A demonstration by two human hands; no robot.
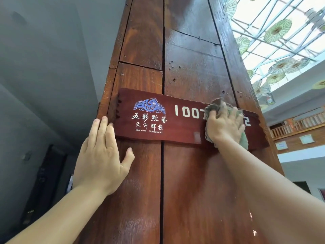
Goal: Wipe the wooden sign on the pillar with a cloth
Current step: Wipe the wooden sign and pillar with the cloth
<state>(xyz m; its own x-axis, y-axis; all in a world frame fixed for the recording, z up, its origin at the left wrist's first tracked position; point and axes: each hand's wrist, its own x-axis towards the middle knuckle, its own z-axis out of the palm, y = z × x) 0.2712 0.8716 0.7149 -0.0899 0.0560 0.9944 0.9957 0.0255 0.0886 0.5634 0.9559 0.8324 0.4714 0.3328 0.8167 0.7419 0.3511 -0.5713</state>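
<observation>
A dark red wooden sign (182,124) with a blue bird emblem, white characters and white numbers is fixed across a tall brown wooden pillar (190,67). My right hand (224,125) presses a crumpled grey-green cloth (215,105) flat against the right part of the sign, covering some of the numbers. My left hand (102,155) lies flat with fingers spread on the pillar, below and beside the sign's left end, fingertips touching the sign's edge. It holds nothing.
A grey wall (49,76) stands to the left of the pillar, with a dark doorway (44,180) lower down. At the right, a glass roof hung with paper umbrellas (277,30) and a wooden balcony railing (299,125) are in view.
</observation>
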